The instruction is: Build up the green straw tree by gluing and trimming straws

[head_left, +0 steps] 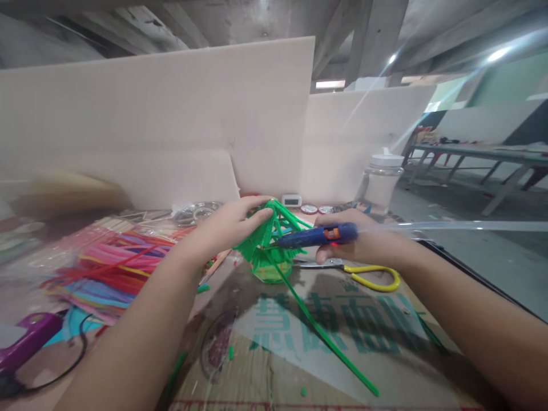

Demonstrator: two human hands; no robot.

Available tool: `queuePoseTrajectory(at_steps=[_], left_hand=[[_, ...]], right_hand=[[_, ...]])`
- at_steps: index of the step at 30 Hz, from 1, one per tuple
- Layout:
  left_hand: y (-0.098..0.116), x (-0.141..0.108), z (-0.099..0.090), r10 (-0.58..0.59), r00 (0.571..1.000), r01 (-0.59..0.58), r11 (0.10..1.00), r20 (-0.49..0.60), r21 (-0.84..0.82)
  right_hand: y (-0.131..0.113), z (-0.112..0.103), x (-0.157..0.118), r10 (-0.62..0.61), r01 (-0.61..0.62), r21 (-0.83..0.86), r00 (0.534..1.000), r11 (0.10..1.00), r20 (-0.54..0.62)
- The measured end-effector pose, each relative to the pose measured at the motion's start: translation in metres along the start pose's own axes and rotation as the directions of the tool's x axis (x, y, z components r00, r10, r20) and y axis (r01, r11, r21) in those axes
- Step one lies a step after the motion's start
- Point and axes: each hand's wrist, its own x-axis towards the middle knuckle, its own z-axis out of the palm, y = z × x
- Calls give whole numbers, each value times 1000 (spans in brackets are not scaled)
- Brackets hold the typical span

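Observation:
A cone-shaped craft piece (259, 245) of green pipe cleaners stands at the middle, on a rounder yellow-green base. My left hand (252, 217) is closed around its top from the left, the thumb near the tip. In my right hand (346, 242) is a blue hot glue gun (306, 235) with an orange part and a small red light. Its nozzle reaches the cone's lower front; whether it touches I cannot tell. One long green pipe cleaner (325, 334) trails from the cone toward the front right. Yellow-handled scissors (377, 277) lie below my right hand.
Many coloured pipe cleaners (124, 260) lie at left, near a purple tool (32, 342) with a black cord. A printed sheet (342, 325) covers the tabletop. Behind stand a small digital display (291, 200), a clear bottle (381, 182) and white panels (171, 120).

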Motion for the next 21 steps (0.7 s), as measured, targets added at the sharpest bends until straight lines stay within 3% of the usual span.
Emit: queuePoseTrajectory(at_steps=[10, 21], left_hand=[[-2, 0, 1, 31, 1000, -31, 1000, -2, -3], [3, 0, -1, 17, 1000, -16, 999, -14, 37]], right_hand=[[0, -2, -2, -93, 91, 79, 995, 993, 23], [-6, 1, 2, -33, 35, 116, 999, 993, -11]])
